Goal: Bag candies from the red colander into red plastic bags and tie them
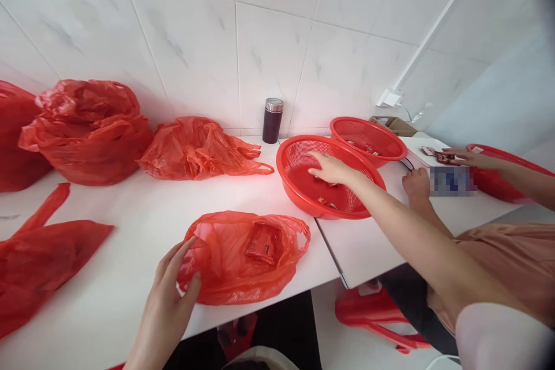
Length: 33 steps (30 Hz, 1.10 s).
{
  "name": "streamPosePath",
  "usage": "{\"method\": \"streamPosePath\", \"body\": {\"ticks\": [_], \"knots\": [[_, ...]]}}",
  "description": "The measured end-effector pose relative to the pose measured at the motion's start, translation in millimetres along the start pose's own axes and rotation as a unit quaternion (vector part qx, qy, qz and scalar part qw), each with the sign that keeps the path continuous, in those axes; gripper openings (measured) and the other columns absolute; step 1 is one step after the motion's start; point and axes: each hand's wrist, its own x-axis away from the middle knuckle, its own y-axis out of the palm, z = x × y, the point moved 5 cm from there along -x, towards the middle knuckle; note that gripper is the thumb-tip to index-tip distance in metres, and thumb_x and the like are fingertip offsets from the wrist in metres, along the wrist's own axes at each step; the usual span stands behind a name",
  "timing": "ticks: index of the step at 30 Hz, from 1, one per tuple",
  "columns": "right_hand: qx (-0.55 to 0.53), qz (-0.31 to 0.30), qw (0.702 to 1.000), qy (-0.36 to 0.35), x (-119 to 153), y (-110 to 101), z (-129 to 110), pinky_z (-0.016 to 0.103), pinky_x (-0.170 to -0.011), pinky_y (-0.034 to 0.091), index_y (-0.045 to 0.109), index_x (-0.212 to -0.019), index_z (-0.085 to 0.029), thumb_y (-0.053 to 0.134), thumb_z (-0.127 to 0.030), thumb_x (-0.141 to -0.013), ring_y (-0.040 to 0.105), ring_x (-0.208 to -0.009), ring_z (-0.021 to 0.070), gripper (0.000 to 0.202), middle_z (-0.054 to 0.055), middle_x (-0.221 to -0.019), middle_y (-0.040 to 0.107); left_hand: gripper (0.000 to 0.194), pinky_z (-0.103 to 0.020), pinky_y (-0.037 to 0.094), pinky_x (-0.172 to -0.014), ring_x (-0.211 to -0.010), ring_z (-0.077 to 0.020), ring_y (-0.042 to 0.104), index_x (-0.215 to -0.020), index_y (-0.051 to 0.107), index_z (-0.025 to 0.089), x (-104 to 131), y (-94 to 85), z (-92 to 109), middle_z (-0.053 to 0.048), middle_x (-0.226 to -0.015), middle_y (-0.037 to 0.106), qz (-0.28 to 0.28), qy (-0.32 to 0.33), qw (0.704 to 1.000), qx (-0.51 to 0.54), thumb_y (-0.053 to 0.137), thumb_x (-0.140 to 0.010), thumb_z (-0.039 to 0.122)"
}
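Note:
My left hand (173, 283) is at the left rim of a red plastic bag (217, 272), its thumb and fingers apart and touching the film. Inside this bag lies a small red packet (263, 243). My right arm stretches across to a red perforated basket (290, 185). Over its inside, my right hand (332, 169) has its fingers spread, with nothing seen in them. A few small packets (327, 203) lie at the bottom of the basket, and one is partly hidden beneath the hand.
Red bags (91, 144) stand along the wall to the left, beside a crumpled red bag (191, 150). A dark flask (272, 121) stands behind. To the right are a second red basket (368, 133) and a co-worker's hands (472, 157) near small packets. A red stool (373, 312) is below.

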Motion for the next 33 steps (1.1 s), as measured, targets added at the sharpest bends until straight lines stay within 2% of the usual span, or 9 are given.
{"method": "streamPosePath", "body": {"ticks": [3,9,15,17,20,24,28,30,33], "knots": [[0.011,-0.056,0.993,0.100,-13,2,36,0.040,-0.087,0.053,0.055,-0.128,-0.019,0.064,-0.037,-0.089,0.063,-0.103,0.0225,0.044,0.011,-0.126,0.059,0.058,-0.036,0.059,-0.074,-0.111,-0.0288,0.060,-0.138,0.046,0.032,5,-5.7,-2,-0.010,-0.137,0.050,0.026,-0.015,0.999,0.029,0.056,-0.084,0.050],[-0.043,-0.079,0.994,0.064,-10,18,38,0.040,-0.089,0.053,0.059,-0.121,-0.021,0.055,-0.035,-0.095,0.060,-0.104,0.0195,0.029,0.009,-0.125,0.058,0.068,-0.041,0.060,-0.080,-0.111,-0.0294,0.060,-0.141,0.043,0.033,10,-9.9,-9,-0.010,-0.136,0.050,0.037,-0.067,0.994,0.080,0.061,-0.079,0.054],[-0.106,-0.121,0.986,0.051,-21,10,39,0.037,-0.084,0.055,0.060,-0.118,-0.020,0.055,-0.035,-0.095,0.063,-0.098,0.0184,0.028,0.008,-0.120,0.061,0.068,-0.040,0.061,-0.077,-0.112,-0.0302,0.059,-0.140,0.043,0.034,6,-10.3,-13,-0.009,-0.135,0.051,0.026,-0.084,0.993,0.080,0.061,-0.078,0.056],[-0.167,-0.146,0.975,0.026,-21,7,25,0.030,-0.073,0.055,0.059,-0.113,-0.020,0.057,-0.033,-0.094,0.065,-0.088,0.0164,0.024,0.007,-0.111,0.065,0.069,-0.043,0.060,-0.079,-0.112,-0.0302,0.060,-0.140,0.043,0.034,5,-10.3,-9,-0.008,-0.136,0.051,0.027,-0.080,0.993,0.084,0.061,-0.078,0.057],[-0.299,-0.205,0.929,-0.070,-5,13,-26,0.024,-0.064,0.053,0.057,-0.108,-0.021,0.061,-0.033,-0.091,0.066,-0.079,0.0140,0.021,0.006,-0.100,0.067,0.072,-0.048,0.057,-0.085,-0.107,-0.0296,0.061,-0.140,0.044,0.031,2,-9.6,3,-0.009,-0.134,0.050,0.057,-0.078,0.992,0.075,0.061,-0.076,0.060],[-0.327,-0.319,0.871,-0.178,40,58,-107,0.023,-0.060,0.052,0.056,-0.104,-0.021,0.061,-0.036,-0.090,0.065,-0.073,0.0125,0.021,0.004,-0.093,0.068,0.080,-0.048,0.055,-0.085,-0.105,-0.0294,0.061,-0.143,0.041,0.027,-8,-4.1,20,-0.012,-0.130,0.050,0.092,-0.078,0.992,-0.024,0.063,-0.074,0.061],[-0.234,-0.376,0.879,-0.175,63,117,-142,0.021,-0.053,0.049,0.056,-0.103,-0.023,0.058,-0.036,-0.090,0.061,-0.061,0.0103,0.018,0.001,-0.090,0.066,0.062,-0.041,0.054,-0.076,-0.095,-0.0263,0.063,-0.137,0.046,0.028,-16,-1.2,16,-0.009,-0.118,0.058,0.055,-0.105,0.990,-0.081,0.058,-0.080,0.048],[-0.179,-0.368,0.897,-0.166,60,134,-143,0.022,-0.049,0.045,0.056,-0.100,-0.022,0.055,-0.043,-0.090,0.059,-0.057,0.0111,0.023,0.001,-0.082,0.065,0.045,-0.035,0.052,-0.070,-0.083,-0.0218,0.063,-0.126,0.053,0.028,-16,-4.2,8,-0.005,-0.101,0.064,0.038,-0.122,0.992,-0.021,0.055,-0.083,0.040],[-0.125,-0.328,0.918,-0.186,52,140,-141,0.023,-0.051,0.043,0.057,-0.088,-0.019,0.054,-0.050,-0.089,0.058,-0.060,0.0129,0.031,0.002,-0.078,0.064,0.033,-0.029,0.050,-0.063,-0.074,-0.0182,0.061,-0.112,0.059,0.024,-12,-10.4,-1,-0.002,-0.085,0.063,0.043,-0.144,0.981,0.121,0.056,-0.083,0.039]]}}
